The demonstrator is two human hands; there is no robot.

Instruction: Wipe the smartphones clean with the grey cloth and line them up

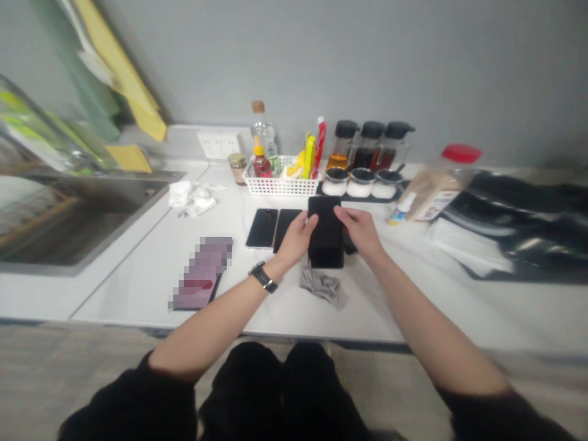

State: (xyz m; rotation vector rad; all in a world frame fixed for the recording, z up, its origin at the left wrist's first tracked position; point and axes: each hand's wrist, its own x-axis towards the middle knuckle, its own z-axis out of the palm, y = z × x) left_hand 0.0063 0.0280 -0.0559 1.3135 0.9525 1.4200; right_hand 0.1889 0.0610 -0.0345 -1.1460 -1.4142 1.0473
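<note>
Black phone (326,236) between two hands (328,233)

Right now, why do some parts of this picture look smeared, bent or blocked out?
Head view: the edges smear and bend, as at the sink and dark items far right; the middle is sharper, where left hand and right hand hold the black phone; one flat item is pixelated.
</note>
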